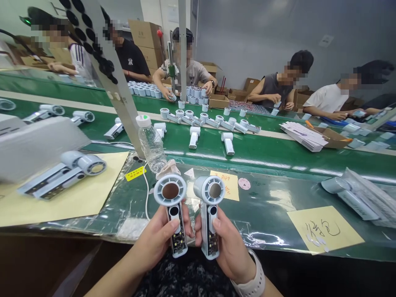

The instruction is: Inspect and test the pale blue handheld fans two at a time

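Note:
Two light-blue handheld fans are held upright side by side over the table's near edge. My left hand (162, 229) grips the left fan (170, 194), thumb on its handle below the dark round button. Around the handle of the right fan (210, 192) my right hand (229, 235) is closed, its thumb on the front too. Both handles lack a front cover, so the circuit boards show. The left fan's round centre looks brownish, the right one's silvery. Most of the fingers are hidden behind the handles.
Two more fans (69, 173) lie on yellow paper at left. A plastic bottle (151, 142) stands beside a slanted metal post (119, 82). Bagged fans (355, 198) lie at right. Beyond, a green conveyor belt (262, 154) carries several fans; co-workers sit across it.

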Tool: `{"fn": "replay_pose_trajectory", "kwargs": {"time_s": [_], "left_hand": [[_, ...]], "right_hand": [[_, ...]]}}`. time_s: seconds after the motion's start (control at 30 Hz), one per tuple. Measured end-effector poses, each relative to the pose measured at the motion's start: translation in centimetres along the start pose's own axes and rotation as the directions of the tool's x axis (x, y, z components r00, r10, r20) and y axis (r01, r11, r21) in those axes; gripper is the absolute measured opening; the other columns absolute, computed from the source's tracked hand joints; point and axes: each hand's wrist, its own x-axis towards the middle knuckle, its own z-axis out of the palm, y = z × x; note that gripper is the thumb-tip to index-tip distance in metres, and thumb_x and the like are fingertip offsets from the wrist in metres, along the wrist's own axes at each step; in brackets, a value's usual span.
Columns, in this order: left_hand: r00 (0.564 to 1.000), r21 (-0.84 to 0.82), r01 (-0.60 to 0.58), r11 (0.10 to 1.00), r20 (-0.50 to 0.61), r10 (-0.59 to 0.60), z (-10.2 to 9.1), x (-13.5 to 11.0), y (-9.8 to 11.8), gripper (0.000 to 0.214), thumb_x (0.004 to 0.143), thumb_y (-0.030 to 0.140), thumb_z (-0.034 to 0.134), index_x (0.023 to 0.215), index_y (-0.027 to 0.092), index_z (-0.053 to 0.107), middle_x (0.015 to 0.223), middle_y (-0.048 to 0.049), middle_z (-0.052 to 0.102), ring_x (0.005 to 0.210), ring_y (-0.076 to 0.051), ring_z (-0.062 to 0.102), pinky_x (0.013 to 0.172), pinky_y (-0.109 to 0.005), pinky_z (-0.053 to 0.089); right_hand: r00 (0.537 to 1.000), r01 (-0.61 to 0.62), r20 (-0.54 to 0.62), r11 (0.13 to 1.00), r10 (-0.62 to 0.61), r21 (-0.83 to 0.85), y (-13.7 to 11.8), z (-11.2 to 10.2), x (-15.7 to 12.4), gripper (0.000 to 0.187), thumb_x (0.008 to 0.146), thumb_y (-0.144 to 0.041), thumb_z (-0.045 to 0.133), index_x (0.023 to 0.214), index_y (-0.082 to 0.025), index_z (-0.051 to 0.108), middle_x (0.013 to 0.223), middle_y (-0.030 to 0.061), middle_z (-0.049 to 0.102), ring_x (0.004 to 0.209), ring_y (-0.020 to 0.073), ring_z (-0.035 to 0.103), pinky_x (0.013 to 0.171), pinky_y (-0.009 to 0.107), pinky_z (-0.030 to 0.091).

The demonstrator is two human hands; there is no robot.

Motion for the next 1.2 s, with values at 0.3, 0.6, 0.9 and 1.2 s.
{"fn": "replay_pose_trajectory", "kwargs": {"time_s": [0.3,0.6,0.9,1.2], "left_hand": [[1.0,0.015,-0.028,0.999,-0.002,0.028,-0.3,0.1,-0.1,0.028,0.079,0.04,0.074,0.103,0.027,0.066,0.079,-0.0011,0.062,0.063,-0.017,0.061,0.059,-0.031,0.054],[0.998,0.121,-0.048,0.991,0.035,0.044,-0.9,0.1,-0.1,0.023,0.086,0.042,0.066,0.105,0.029,0.064,0.082,-0.001,0.064,0.067,-0.019,0.064,0.063,-0.032,0.054],[0.925,0.643,0.052,0.764,-0.32,0.206,-3.8,3.6,-0.2,0.046,0.063,0.048,0.078,0.09,0.017,0.058,0.086,-0.0091,0.07,0.085,-0.031,0.066,0.08,-0.045,0.051],[0.936,0.661,0.076,0.747,-0.305,0.174,-4.2,4.2,-1.5,0.044,0.065,0.046,0.074,0.096,0.017,0.059,0.09,-0.0116,0.074,0.088,-0.032,0.069,0.084,-0.047,0.051]], "right_hand": [[0.996,-0.022,-0.083,1.0,0.022,-0.001,0.3,-0.4,-0.2,0.03,0.085,-0.046,0.068,0.095,-0.017,0.064,0.08,0.0023,0.067,0.058,0.012,0.058,0.059,0.025,0.046],[0.997,0.015,-0.069,0.999,-0.019,-0.051,-0.3,-0.5,-0.2,0.031,0.085,-0.046,0.068,0.098,-0.019,0.065,0.087,0.0031,0.069,0.065,0.0125,0.061,0.067,0.026,0.049],[0.996,0.069,-0.054,0.995,-0.073,-0.073,-1.1,-0.9,-0.1,0.031,0.088,-0.047,0.065,0.1,-0.018,0.064,0.09,0.0042,0.068,0.067,0.0134,0.061,0.066,0.026,0.048],[0.984,0.179,0.0,0.978,-0.18,-0.107,-1.7,-0.8,0.0,0.029,0.085,-0.044,0.069,0.104,-0.022,0.066,0.092,0.0043,0.068,0.071,0.0161,0.062,0.068,0.03,0.049]]}}
